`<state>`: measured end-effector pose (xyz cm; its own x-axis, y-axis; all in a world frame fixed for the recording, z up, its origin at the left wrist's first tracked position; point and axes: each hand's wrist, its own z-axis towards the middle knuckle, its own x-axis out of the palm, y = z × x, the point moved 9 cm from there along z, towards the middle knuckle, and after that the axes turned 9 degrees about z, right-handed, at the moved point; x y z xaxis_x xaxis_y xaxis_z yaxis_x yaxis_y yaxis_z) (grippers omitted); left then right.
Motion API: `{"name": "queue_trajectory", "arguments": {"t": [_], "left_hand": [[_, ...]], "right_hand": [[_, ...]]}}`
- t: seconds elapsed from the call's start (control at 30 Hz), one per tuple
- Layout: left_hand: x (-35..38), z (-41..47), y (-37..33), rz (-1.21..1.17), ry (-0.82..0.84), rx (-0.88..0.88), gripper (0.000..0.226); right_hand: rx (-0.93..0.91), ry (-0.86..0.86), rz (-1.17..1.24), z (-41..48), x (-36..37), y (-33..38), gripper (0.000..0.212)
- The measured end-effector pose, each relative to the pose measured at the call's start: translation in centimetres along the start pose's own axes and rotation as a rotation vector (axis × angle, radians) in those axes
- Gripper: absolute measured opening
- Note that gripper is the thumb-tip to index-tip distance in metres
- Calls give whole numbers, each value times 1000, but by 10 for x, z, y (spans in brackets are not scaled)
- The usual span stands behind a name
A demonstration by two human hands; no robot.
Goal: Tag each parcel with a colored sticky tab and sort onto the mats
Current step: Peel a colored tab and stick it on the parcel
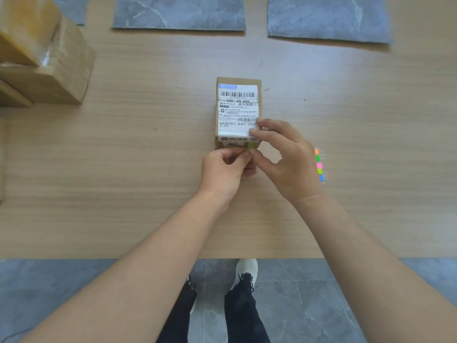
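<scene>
Parcel (pixel 238 112) sat mid-worktop (pixel 148 169), label up, well short of the mats (pixel 179 12). Left hand (pixel 223 169) was curled in, thumb and forefinger pinching the green tab (pixel 250 146) against the parcel's near face. Right hand (pixel 284 154) gripped the near right corner, fingers on top of the label and thumb down by the tab (exact thumb contact hidden behind the fingers). My read: tab was mid-application, not yet pressed home.

Risks from here:
- tab was on the side face, close to the bottom edge; if only the tip bonds it'll likely peel off when the parcel gets lifted
- the tab is small and thin, so it could fold on itself or stick to a fingertip on release
- right fingers covered part of the label; a careless press could put the tab over print
- strip of tabs (pixel 319 164) lay just beside the right wrist, easy to sweep off when the arm moves
- mats looked alike, so the wrong-mat drop is the obvious sorting error

Stacked boxes (pixel 44 65) waited far left
</scene>
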<state>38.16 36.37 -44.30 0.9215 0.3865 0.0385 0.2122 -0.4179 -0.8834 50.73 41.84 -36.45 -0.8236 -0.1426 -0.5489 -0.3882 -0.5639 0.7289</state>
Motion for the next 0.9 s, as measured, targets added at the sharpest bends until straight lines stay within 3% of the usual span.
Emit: {"name": "queue_trajectory", "arguments": {"t": [0.3,0.7,0.9], "left_hand": [[1,5,2,7,-42,-27,12],[-9,1,2,34,-107,-106,11],[-58,-6,5,23,-346,-171,15]], "right_hand": [[-37,-42,-37,8,-1,0,16],[-65,-20,-65,9,4,-5,23],[-46,-13,3,6,6,-1,30]]}}
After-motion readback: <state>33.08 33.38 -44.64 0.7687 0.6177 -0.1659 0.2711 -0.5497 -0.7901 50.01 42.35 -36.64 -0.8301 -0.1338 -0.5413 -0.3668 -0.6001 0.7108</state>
